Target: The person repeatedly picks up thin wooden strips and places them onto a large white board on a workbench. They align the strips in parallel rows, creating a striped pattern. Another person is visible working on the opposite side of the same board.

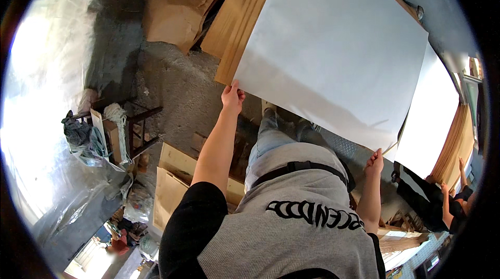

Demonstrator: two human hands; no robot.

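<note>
A large white sheet (333, 55) lies in front of me over a stack of brown wood-grain sheets (249, 23), whose edges show along its left side. My left hand (233, 97) is closed on the near left corner of the white sheet, thumb on top. At the near right corner, my right hand (374, 163) pinches the sheet's edge with fingers curled. A thin pale strip shows beside its fingertips; whether it belongs to the sheet I cannot tell.
Another white sheet (429, 107) on brown sheets lies at right, with a dark-clothed person (442, 201) beside it. Crumpled brown paper (179, 5) sits at the far left. A dark stand (140, 128) with rags and pale boards (169, 190) are at my left.
</note>
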